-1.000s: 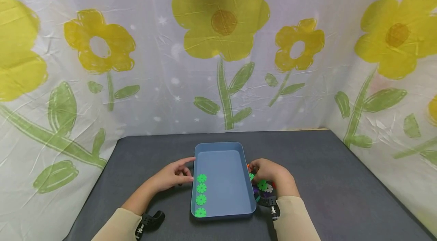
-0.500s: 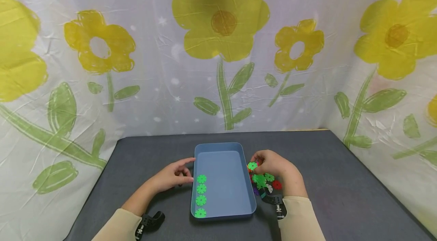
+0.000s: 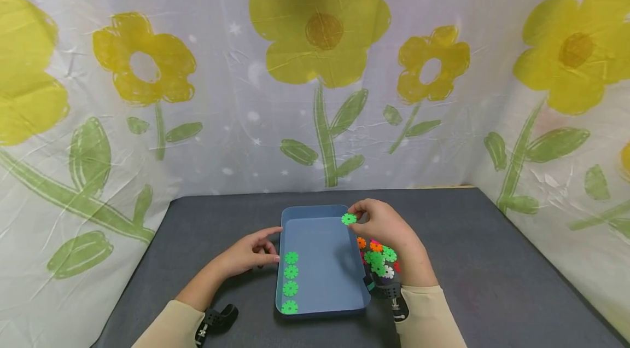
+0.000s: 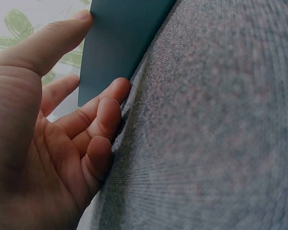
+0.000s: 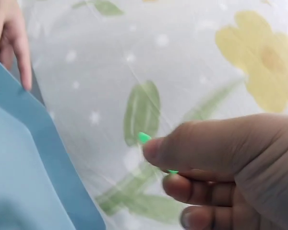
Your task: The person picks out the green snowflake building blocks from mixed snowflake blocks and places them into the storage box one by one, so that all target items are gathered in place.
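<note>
A blue rectangular tray point(image 3: 322, 277) lies on the dark table, with a column of several green notched plastic discs point(image 3: 291, 272) along its left side. My right hand point(image 3: 386, 225) pinches another green notched disc point(image 3: 349, 219) between thumb and fingers, above the tray's far right corner. In the right wrist view only slivers of that disc point(image 5: 144, 138) show past the thumb. At the tray's left side rests my left hand point(image 3: 251, 252), its thumb and index finger extended to touch the wall. The other fingers are loosely bent above the cloth in the left wrist view.
Right of the tray, partly behind the right wrist, lies a pile of notched discs point(image 3: 378, 263) in green, orange, red and white. Dark cloth covers the table point(image 3: 497, 266). A flower-printed curtain point(image 3: 231, 134) hangs around the back and sides.
My right hand has lifted a green disc from the pile and carried it up and left over the tray's far right corner. My left hand has stayed at the tray wall.
</note>
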`<move>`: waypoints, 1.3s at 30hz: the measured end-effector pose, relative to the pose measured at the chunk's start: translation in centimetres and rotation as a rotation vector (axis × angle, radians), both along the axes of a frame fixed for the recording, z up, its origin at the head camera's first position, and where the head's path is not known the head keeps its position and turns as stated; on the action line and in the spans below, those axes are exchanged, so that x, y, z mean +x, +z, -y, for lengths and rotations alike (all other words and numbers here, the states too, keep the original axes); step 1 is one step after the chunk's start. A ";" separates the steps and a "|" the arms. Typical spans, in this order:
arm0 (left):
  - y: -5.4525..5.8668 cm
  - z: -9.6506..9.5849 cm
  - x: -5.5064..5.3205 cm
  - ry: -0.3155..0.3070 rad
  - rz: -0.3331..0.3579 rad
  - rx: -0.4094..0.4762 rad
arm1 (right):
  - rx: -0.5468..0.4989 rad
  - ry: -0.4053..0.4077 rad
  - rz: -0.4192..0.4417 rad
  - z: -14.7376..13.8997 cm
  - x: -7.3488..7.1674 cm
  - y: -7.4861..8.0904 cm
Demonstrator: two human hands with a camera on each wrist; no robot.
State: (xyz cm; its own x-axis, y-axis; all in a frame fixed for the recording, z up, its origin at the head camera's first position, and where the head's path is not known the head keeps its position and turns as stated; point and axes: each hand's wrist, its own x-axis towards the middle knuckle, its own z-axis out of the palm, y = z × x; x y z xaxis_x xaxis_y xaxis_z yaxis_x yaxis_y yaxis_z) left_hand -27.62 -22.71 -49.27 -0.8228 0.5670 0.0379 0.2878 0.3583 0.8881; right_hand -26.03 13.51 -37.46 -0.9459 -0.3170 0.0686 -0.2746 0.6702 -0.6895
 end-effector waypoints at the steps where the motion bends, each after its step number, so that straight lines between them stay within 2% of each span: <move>1: 0.0 0.0 0.0 0.000 -0.001 0.001 | -0.003 -0.007 -0.016 0.5 0.0 0.1; 8: 0.1 0.3 0.0 0.007 -0.004 -0.007 | -0.022 -0.024 -0.115 3.9 0.0 0.2; 13: 0.2 0.1 0.2 0.021 0.007 -0.006 | -0.064 0.002 -0.133 6.2 -0.2 -0.5; 18: 0.3 0.0 0.2 0.014 0.013 0.005 | -0.057 0.034 -0.136 7.9 -0.6 -1.9; 22: 0.3 -0.1 0.1 0.008 0.023 0.007 | -0.063 0.022 -0.126 8.8 -0.8 -2.8; 26: 0.2 -0.1 0.0 0.006 0.022 0.011 | -0.058 0.022 -0.133 9.4 -1.2 -3.8; 31: 0.1 0.0 0.1 0.011 0.028 0.004 | -0.006 0.063 -0.125 10.1 -1.6 -5.2; 39: 0.2 0.0 0.2 0.023 0.026 -0.016 | 0.001 0.096 -0.074 10.4 -2.2 -7.1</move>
